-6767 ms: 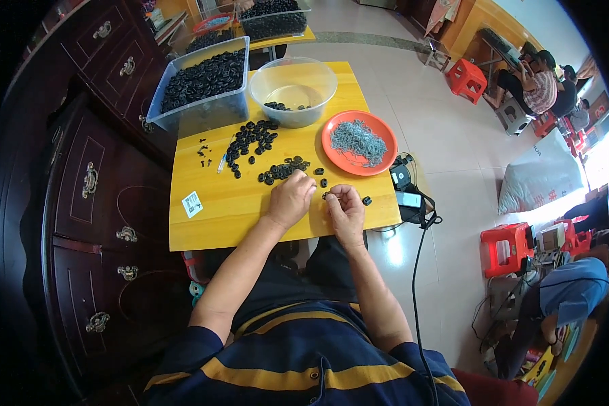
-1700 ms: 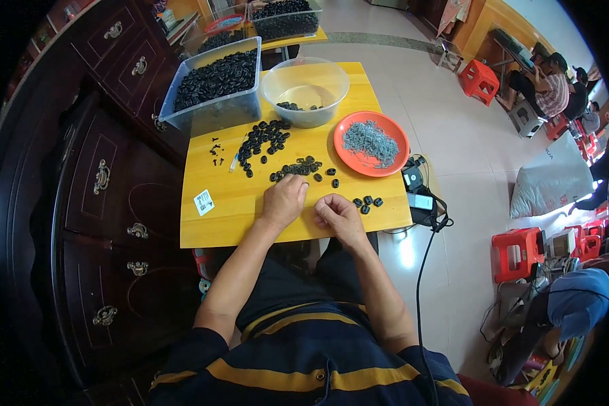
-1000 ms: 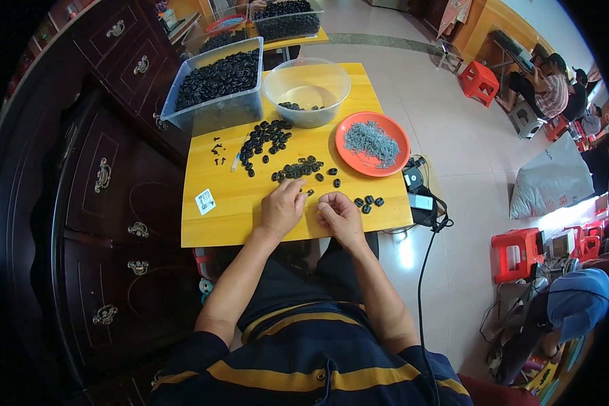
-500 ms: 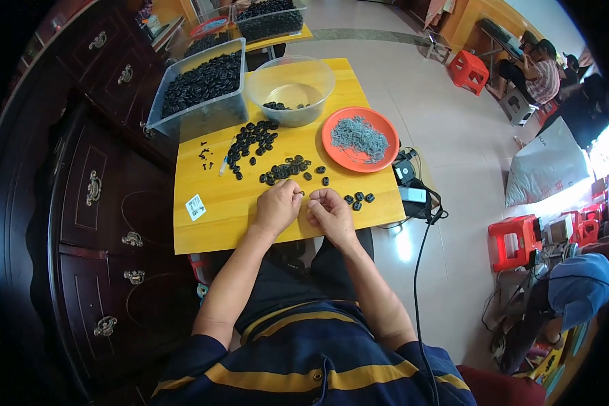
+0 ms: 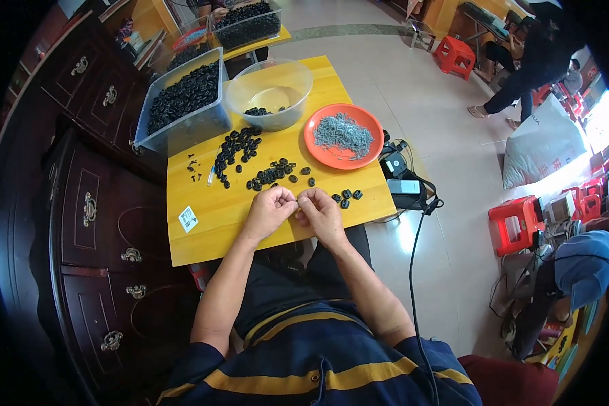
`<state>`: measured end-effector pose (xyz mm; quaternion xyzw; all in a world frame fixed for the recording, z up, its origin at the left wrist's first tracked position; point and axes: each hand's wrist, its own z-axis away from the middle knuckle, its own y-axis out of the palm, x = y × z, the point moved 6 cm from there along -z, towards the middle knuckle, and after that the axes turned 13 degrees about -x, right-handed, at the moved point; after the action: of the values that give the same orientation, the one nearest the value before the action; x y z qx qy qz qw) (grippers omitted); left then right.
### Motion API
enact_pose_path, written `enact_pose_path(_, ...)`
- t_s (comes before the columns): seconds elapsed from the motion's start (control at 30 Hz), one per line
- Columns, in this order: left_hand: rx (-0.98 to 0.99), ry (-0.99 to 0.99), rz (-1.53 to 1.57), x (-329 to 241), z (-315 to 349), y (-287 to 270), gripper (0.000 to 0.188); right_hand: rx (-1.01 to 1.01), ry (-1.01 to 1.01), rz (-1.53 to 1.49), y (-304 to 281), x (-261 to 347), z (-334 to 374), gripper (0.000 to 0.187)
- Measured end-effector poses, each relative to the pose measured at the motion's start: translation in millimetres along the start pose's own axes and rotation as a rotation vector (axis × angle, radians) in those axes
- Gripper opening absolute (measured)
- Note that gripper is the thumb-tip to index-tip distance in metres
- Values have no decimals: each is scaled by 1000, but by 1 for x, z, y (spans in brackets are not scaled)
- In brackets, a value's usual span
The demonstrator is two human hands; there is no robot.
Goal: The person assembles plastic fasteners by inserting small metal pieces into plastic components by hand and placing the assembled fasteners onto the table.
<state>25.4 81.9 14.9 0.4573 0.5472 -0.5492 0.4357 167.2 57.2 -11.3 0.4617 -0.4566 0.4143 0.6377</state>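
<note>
To the far left of the hands stands a dark wooden cabinet [image 5: 95,223] with brass pulls. The left hand [image 5: 269,211] and right hand [image 5: 323,211] meet fingertip to fingertip at the near edge of the yellow table [image 5: 216,230], apparently pinching a small part between them; the part itself is too small to make out. Just beyond the fingers, within easy reach, lie loose black pieces [image 5: 269,174]. Farther off sit a clear bin [image 5: 183,105] of the same pieces, a clear bowl [image 5: 269,91], and, to the right, an orange plate [image 5: 344,135] of grey bits. Red stools [image 5: 517,223] stand on the tiled floor well to the right.
</note>
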Motion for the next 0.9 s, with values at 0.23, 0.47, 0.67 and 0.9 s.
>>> enact_pose_path(0.23, 101, 17, -141, -38, -18, 11, 5, -6, 112, -96, 0, 0, 2, 18)
enact_pose_path(0.47, -28, 546, -552, -82, -76, 58, 8, 58, -29, 0, 4, 2, 6, 12)
enact_pose_path(0.67, 48, 667, -786, -69, -110, 93, 9, 79, -69, -8, 5, 7, 9, 5)
enact_pose_path(0.9, 181, 679, -920, -51, -128, 108, 9, 141, -114, 72, 3, 3, 7, 10)
